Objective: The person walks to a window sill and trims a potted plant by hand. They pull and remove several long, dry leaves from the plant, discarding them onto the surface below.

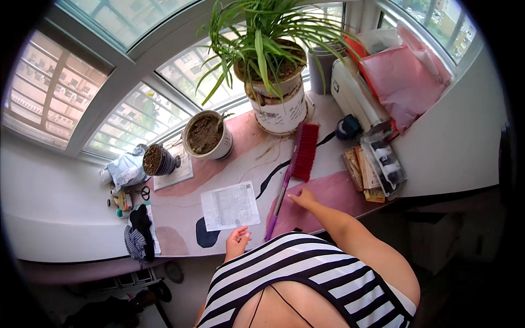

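Note:
A long-handled brush with dense red bristles lies on the table, its grey and purple handle pointing toward me. My right hand hovers just right of that handle, apart from it, fingers loosely extended and nothing visible in them. To the left of the handle lies a printed sheet of paper, flat on the patterned tablecloth. My left hand is by the paper's near edge, half curled with its fingers apart. Whether it touches the sheet I cannot tell.
A leafy potted plant stands at the back, with a soil-filled white pot and a small dark pot to its left. Boxes and a plastic case crowd the right. Scissors and cloth lie left.

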`<state>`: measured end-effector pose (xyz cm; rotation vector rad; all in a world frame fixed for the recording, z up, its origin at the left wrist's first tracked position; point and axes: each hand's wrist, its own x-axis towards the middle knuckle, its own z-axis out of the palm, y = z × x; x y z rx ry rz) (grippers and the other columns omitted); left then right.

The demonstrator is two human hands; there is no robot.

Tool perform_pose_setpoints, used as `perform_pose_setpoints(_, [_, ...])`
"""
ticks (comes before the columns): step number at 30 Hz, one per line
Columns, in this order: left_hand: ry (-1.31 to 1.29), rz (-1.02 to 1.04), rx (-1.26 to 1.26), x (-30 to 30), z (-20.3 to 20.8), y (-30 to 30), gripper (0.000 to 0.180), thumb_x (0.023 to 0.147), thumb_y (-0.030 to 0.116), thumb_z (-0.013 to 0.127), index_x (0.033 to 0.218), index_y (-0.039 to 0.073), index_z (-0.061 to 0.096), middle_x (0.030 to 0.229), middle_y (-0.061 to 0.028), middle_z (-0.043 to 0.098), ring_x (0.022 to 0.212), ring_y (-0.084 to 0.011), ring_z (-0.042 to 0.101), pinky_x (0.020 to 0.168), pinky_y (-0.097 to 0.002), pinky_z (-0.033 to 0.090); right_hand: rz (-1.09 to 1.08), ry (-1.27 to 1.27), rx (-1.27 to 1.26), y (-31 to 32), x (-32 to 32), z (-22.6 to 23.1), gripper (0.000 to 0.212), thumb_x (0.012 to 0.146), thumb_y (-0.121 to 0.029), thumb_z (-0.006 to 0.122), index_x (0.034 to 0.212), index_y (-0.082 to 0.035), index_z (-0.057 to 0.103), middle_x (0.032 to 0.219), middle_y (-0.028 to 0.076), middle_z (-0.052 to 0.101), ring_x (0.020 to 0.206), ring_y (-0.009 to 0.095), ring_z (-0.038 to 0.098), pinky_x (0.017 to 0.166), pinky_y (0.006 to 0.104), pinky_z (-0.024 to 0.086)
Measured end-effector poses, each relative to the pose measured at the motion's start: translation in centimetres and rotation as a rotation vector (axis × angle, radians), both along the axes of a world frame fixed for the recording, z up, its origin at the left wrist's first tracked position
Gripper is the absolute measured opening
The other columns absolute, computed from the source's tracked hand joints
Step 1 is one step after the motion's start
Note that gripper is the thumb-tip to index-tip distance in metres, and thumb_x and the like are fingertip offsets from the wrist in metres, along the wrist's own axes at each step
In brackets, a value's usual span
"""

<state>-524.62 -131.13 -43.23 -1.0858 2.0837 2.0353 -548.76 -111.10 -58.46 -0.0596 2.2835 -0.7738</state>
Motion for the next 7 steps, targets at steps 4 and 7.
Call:
perform_pose_setpoints(4, [-0.064, 0.072, -0.005, 3.0, -0.3, -1.1, 0.031, 0.088, 0.011, 0.060, 0.117, 0.002, 0.055, 0.097, -0.0069, 0.063, 0.078, -0.0112, 0.061, 0.065, -0.0219, 0.046, -0.120, 0.063, 0.076, -2.8, 1.5, 1.7, 0.070, 0.069, -0.060, 0.068, 0.109, -0.003, 0.057, 0.112, 0.019, 0.060, 0.106, 0.033, 0.057, 0.087, 0.0424, 0.045])
perform_pose_setpoints(7, [-0.095, 0.107, -0.008, 5.1, -1.0, -2.1, 0.032, 0.088, 0.013, 0.060, 0.118, 0.003, 0.055, 0.097, -0.0071, 0.064, 0.078, -0.0120, 0.062, 0.065, -0.0221, 0.047, -0.138, 0.089, 0.048, -3.9, 1.9, 1.4, 0.068, 0.069, -0.058, 0.068, 0.106, -0.003, 0.057, 0.109, 0.018, 0.061, 0.104, 0.032, 0.058, 0.086, 0.0413, 0.045])
